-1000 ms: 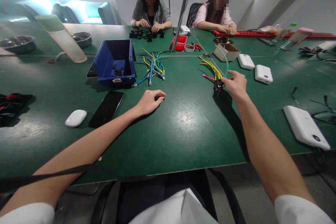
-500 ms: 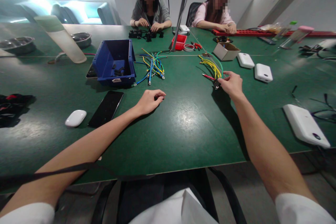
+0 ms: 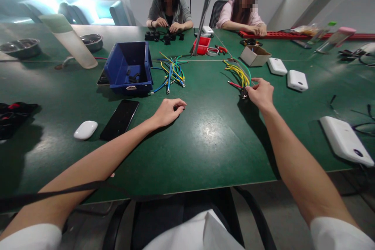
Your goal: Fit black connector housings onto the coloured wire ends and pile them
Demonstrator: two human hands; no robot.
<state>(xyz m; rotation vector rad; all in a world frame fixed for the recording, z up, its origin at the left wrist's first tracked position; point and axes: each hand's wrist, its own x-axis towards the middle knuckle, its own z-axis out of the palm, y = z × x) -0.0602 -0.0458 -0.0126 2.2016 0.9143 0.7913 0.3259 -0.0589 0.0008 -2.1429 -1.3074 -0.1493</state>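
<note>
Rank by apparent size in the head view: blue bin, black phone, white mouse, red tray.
1. blue bin
2. black phone
3. white mouse and red tray look about alike; the tray sits much farther from the camera, so that order is unsure.

Dark green table point(image 3: 205, 140), deep blue bin point(image 3: 129, 66) at 11 o'clock, blue, yellow and green loose wires point(image 3: 171, 73) at 12 o'clock, yellow, green and red wire bundle point(image 3: 238, 76) at 1 o'clock, black phone point(image 3: 119, 119), white mouse point(image 3: 85, 129) at 9 o'clock, red tray point(image 3: 202, 45), 2 white boxes point(image 3: 297, 80) at 2 o'clock.
</note>
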